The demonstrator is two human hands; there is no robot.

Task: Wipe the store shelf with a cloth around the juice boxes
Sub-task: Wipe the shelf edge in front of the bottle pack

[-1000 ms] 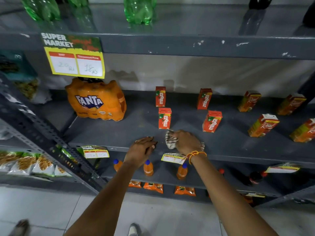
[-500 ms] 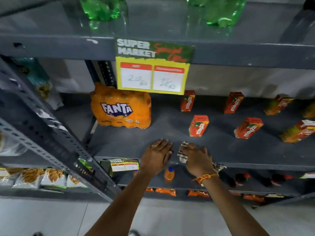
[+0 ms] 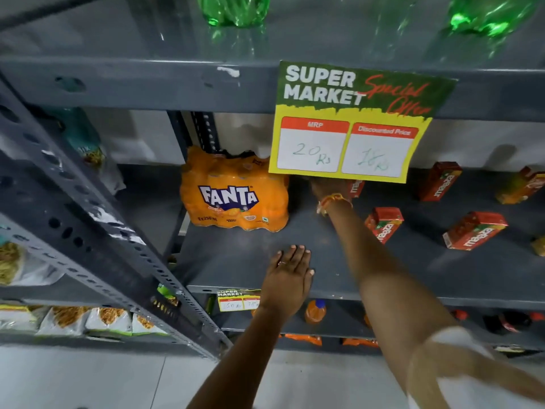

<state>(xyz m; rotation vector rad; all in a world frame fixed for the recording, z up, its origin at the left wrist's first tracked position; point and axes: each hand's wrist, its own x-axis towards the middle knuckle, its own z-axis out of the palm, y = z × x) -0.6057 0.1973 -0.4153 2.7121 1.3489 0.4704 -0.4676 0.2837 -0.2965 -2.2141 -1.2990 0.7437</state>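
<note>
The grey metal shelf (image 3: 233, 261) carries several red juice boxes, among them a front one (image 3: 385, 224), one lying to the right (image 3: 474, 230) and a back one (image 3: 439, 181). My left hand (image 3: 290, 274) lies flat on the shelf's front part, palm down, holding nothing. My right hand (image 3: 326, 187) reaches to the back of the shelf, between the Fanta pack and a juice box (image 3: 356, 188). Its fingers are hidden behind the hanging price sign (image 3: 351, 125). An orange thread circles that wrist. The cloth is not visible.
An orange shrink-wrapped Fanta pack (image 3: 236, 193) stands at the shelf's back left. A slanted perforated upright (image 3: 97, 231) borders the left side. Green bottles (image 3: 233, 8) stand on the shelf above. Small orange bottles (image 3: 315, 311) sit on the shelf below, snack bags (image 3: 67, 318) at lower left.
My right hand moved from the shelf's front edge, where it pressed the cloth, to the back behind the price sign. The left hand stayed flat. The camera moved closer and leftward.
</note>
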